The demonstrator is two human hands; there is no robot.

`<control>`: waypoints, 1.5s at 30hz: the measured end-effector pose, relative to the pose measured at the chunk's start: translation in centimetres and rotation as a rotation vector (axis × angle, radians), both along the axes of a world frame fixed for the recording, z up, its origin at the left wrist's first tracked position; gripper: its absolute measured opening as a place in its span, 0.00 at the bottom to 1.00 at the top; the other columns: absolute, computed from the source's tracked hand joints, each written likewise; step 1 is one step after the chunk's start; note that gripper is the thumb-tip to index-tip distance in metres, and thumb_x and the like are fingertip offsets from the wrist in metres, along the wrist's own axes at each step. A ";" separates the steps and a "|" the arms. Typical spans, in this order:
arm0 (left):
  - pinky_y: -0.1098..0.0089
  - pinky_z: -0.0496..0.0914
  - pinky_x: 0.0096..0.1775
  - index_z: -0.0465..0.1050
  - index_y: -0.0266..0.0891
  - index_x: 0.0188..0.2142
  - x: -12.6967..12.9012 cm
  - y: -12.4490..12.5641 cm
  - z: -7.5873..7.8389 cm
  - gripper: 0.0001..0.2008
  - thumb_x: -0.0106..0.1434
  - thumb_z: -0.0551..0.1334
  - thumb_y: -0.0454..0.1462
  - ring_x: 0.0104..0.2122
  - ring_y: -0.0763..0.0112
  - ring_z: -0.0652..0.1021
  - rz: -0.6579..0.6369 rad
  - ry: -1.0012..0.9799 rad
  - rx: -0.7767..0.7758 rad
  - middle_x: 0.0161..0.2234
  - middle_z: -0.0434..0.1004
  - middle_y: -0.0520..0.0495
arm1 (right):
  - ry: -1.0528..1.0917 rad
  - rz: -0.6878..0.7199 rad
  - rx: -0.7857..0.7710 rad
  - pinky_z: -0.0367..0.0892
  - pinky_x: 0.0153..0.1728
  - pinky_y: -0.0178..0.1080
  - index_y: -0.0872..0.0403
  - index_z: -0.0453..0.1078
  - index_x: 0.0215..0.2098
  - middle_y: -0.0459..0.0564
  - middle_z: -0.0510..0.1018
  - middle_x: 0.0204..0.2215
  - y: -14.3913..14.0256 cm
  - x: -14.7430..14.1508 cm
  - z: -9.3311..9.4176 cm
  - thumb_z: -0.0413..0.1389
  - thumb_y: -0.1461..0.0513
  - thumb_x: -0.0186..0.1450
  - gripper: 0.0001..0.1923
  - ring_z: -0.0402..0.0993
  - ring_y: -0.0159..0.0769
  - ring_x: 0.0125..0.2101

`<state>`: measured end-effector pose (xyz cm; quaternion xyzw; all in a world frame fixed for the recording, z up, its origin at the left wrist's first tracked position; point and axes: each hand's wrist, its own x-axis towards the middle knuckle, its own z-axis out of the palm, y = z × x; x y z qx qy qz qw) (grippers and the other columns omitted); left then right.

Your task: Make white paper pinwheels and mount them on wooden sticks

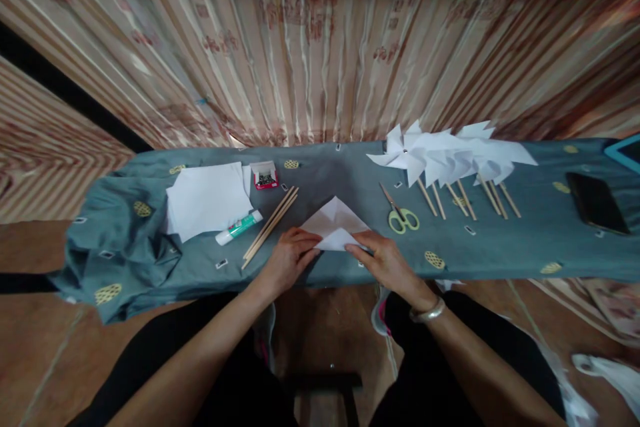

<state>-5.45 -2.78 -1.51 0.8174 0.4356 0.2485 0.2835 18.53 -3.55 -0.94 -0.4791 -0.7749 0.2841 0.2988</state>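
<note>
A sheet of white paper point(336, 217) lies in front of me at the near side of the table, its lower corner folded up over the middle. My left hand point(293, 255) has its fingers closed on the left end of the fold. At the right end, my right hand point(386, 259) pinches the paper between thumb and fingers; a silver bangle circles that wrist. Wooden sticks point(270, 227) rest just left of the paper. To its right lie scissors point(400, 213) with pale green handles.
A stack of white paper point(207, 200), a glue stick point(239, 227) and a small red box of pins point(265, 175) are on the left. Several paper pinwheels point(450, 157) on sticks lie at the back right. A dark phone point(597, 202) sits near a blue-edged device point(627, 152).
</note>
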 end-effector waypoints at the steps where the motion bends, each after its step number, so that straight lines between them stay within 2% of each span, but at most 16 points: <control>1: 0.58 0.70 0.50 0.81 0.42 0.43 0.0 0.0 0.1 0.13 0.69 0.56 0.40 0.45 0.61 0.76 0.009 -0.026 -0.019 0.44 0.83 0.44 | -0.004 -0.030 -0.012 0.73 0.39 0.39 0.52 0.77 0.36 0.50 0.83 0.34 0.1 -0.1 0.0 0.53 0.56 0.70 0.13 0.80 0.40 0.36; 4: 0.58 0.70 0.50 0.81 0.40 0.42 0.1 -0.1 0.2 0.13 0.69 0.57 0.40 0.45 0.62 0.76 0.064 -0.066 -0.030 0.44 0.82 0.43 | -0.005 -0.125 -0.037 0.72 0.35 0.38 0.51 0.77 0.33 0.49 0.83 0.31 0.5 -0.3 -0.1 0.55 0.55 0.69 0.13 0.79 0.39 0.33; 9: 0.54 0.70 0.52 0.80 0.38 0.42 0.1 0.4 0.0 0.12 0.67 0.60 0.41 0.50 0.57 0.74 0.150 -0.023 0.027 0.50 0.79 0.39 | 0.003 -0.224 -0.004 0.72 0.44 0.44 0.52 0.77 0.40 0.54 0.84 0.40 1.7 -0.4 -0.3 0.55 0.55 0.68 0.13 0.80 0.45 0.41; 12: 0.52 0.69 0.51 0.80 0.38 0.42 0.1 0.9 0.2 0.10 0.66 0.61 0.38 0.49 0.55 0.75 0.152 0.049 0.020 0.49 0.80 0.41 | -0.044 -0.199 0.017 0.71 0.46 0.45 0.54 0.77 0.41 0.57 0.83 0.41 2.4 -0.1 -0.1 0.52 0.56 0.68 0.14 0.79 0.47 0.43; 18: 0.60 0.70 0.46 0.80 0.40 0.34 0.2 0.4 1.7 0.10 0.66 0.58 0.36 0.39 0.61 0.79 0.095 0.061 -0.068 0.36 0.83 0.44 | -0.077 -0.148 -0.081 0.67 0.30 0.36 0.52 0.77 0.34 0.48 0.83 0.29 2.6 1.1 1.6 0.55 0.55 0.68 0.13 0.78 0.39 0.28; 22: 0.66 0.72 0.42 0.79 0.41 0.33 0.2 -0.8 2.0 0.12 0.66 0.56 0.36 0.37 0.64 0.81 0.058 0.040 -0.133 0.36 0.83 0.46 | -0.069 -0.102 -0.156 0.62 0.24 0.34 0.51 0.75 0.29 0.44 0.79 0.22 2.6 1.5 1.7 0.56 0.53 0.67 0.14 0.73 0.34 0.23; 25: 0.65 0.73 0.44 0.79 0.40 0.34 0.1 -1.1 1.8 0.10 0.66 0.57 0.35 0.40 0.63 0.81 0.070 0.045 -0.148 0.38 0.83 0.45 | -0.081 -0.105 -0.161 0.62 0.24 0.34 0.51 0.76 0.29 0.44 0.79 0.23 2.8 1.3 1.2 0.56 0.54 0.67 0.13 0.73 0.34 0.23; 28: 0.63 0.73 0.46 0.78 0.38 0.42 0.1 -1.3 1.7 0.10 0.65 0.59 0.35 0.43 0.61 0.81 0.120 0.062 -0.164 0.44 0.81 0.42 | -0.096 -0.132 -0.175 0.62 0.24 0.35 0.51 0.76 0.31 0.44 0.79 0.23 3.3 0.8 0.7 0.57 0.54 0.66 0.12 0.74 0.36 0.23; 31: 0.59 0.73 0.47 0.70 0.37 0.56 0.2 -1.4 1.7 0.20 0.64 0.61 0.36 0.41 0.60 0.81 0.134 0.102 -0.157 0.51 0.78 0.39 | -0.085 -0.160 -0.168 0.66 0.28 0.37 0.51 0.77 0.33 0.46 0.81 0.27 3.8 0.2 0.4 0.58 0.56 0.65 0.09 0.77 0.38 0.26; 33: 0.57 0.73 0.49 0.67 0.39 0.59 0.2 -1.5 1.7 0.22 0.65 0.60 0.36 0.42 0.59 0.81 0.107 0.126 -0.144 0.52 0.78 0.39 | -0.051 -0.158 -0.133 0.69 0.36 0.39 0.52 0.77 0.34 0.49 0.83 0.33 4.3 -0.1 0.2 0.59 0.58 0.64 0.06 0.79 0.40 0.34; 36: 0.57 0.72 0.52 0.70 0.39 0.57 0.1 -1.6 1.5 0.19 0.67 0.58 0.37 0.49 0.58 0.78 0.089 0.130 -0.115 0.52 0.77 0.39 | -0.017 -0.156 -0.102 0.70 0.44 0.42 0.53 0.76 0.33 0.53 0.82 0.40 4.8 -0.4 -0.3 0.59 0.61 0.63 0.05 0.79 0.42 0.41; 41: 0.61 0.74 0.50 0.73 0.37 0.53 -0.1 -1.3 1.2 0.16 0.68 0.57 0.38 0.47 0.61 0.78 0.084 0.125 -0.041 0.48 0.77 0.39 | -0.022 -0.200 -0.071 0.71 0.46 0.44 0.53 0.76 0.30 0.55 0.80 0.43 5.1 -0.8 -1.0 0.59 0.61 0.62 0.05 0.79 0.42 0.42; 45: 0.55 0.74 0.50 0.73 0.38 0.52 0.3 -1.4 1.4 0.15 0.69 0.57 0.38 0.50 0.57 0.76 0.089 0.210 0.116 0.53 0.74 0.37 | -0.025 -0.226 -0.025 0.71 0.48 0.46 0.52 0.76 0.30 0.55 0.80 0.45 5.2 -1.1 -1.3 0.59 0.60 0.61 0.05 0.78 0.43 0.44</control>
